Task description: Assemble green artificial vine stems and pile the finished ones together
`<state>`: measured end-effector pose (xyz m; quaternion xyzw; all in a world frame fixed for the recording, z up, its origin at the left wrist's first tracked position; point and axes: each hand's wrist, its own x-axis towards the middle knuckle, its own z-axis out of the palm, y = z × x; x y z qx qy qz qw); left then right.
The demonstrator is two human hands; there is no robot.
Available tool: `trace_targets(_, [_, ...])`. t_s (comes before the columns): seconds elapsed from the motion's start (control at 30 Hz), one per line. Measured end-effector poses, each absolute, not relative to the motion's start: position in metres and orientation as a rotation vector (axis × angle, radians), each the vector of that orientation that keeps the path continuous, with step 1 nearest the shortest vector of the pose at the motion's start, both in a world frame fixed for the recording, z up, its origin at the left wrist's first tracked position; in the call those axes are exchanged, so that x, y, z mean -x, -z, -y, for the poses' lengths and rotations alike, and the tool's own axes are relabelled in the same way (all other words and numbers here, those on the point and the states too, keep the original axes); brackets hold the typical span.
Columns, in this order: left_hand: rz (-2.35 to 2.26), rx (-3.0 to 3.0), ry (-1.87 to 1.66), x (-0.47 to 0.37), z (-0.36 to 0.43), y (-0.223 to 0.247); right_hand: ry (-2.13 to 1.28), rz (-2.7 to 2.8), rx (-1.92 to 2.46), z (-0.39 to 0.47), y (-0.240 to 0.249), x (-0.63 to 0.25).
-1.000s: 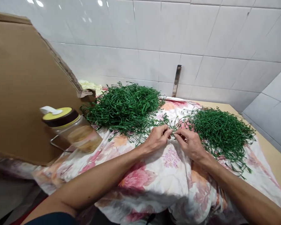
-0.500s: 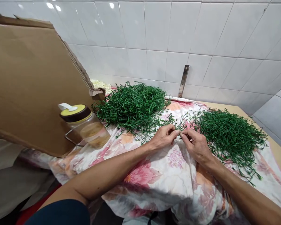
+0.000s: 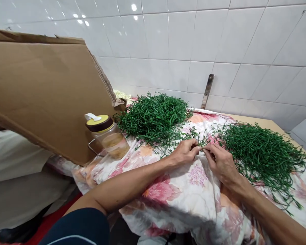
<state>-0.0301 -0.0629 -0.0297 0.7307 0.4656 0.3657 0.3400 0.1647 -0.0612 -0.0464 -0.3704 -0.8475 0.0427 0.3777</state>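
Note:
My left hand (image 3: 186, 152) is closed in a pinch, its thumb and forefinger on thin green stems (image 3: 199, 141) that look like plastic. Right beside it, the fingertips of my right hand (image 3: 221, 162) are pinched too, almost touching the left thumb at the stems' ends. Exactly what lies between the right fingertips is too small to see. A large heap of tangled green stems (image 3: 155, 117) lies behind my left hand, and a second green heap (image 3: 262, 149) spreads to the right. Both rest on a floral cloth (image 3: 163, 190).
A clear jar (image 3: 112, 141) with a yellow and brown lid stands at left, by an upright cardboard sheet (image 3: 46, 92). Pale yellow pieces (image 3: 122, 96) lie behind it. A metal strip (image 3: 207, 92) leans on the tiled wall. Another person's clothing (image 3: 17, 177) shows at far left.
The view has swung left, so everything sits further right and slightly lower. Both hands stay pinched together at the stems, with little visible movement.

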Motion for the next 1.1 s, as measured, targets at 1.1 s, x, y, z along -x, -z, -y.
trace_targets(1.1, [-1.404,-2.366,-0.856,0.024,0.073,0.042,-0.175,2.093,1.306,0.053,0.057,-0.147])
